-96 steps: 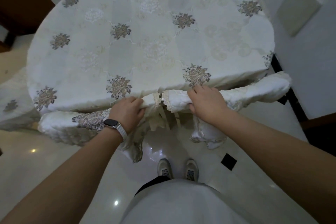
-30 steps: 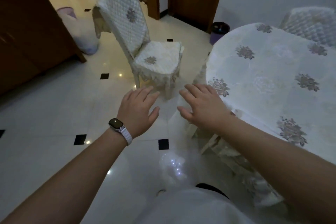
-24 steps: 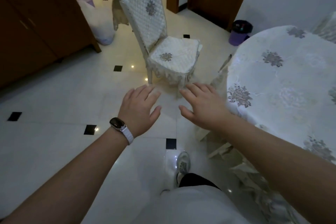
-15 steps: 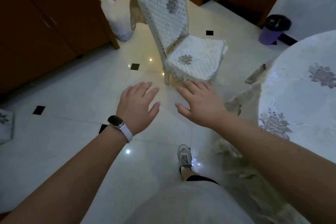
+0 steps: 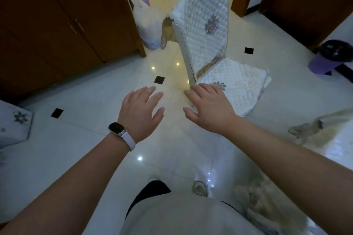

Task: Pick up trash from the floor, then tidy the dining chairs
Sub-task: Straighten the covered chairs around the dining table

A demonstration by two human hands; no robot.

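1. The white quilted dining chair with a grey flower motif (image 5: 214, 59) stands ahead of both our hands and slightly to the right, well out from the round table in pale floral cloth (image 5: 342, 139) that shows at the right edge beyond our right forearm.
2. Its tall backrest rises on the left side of the seat, and the seat cushion runs away to the right, so we meet the chair side-on.
3. Our right hand (image 5: 210, 108) is the nearer one: its fingertips overlap the near front corner of the seat in this view, though we cannot tell whether they touch it.
4. Our left hand (image 5: 142, 110), with a white-strapped watch (image 5: 120, 132) at the wrist, hangs over bare glossy floor tile to the left of the chair, clear of it.
5. Both hands are spread flat, palms down, fingers loosely apart, holding nothing.
6. We judge the next move is a two-handed hold on the chair to bring it in toward the table.
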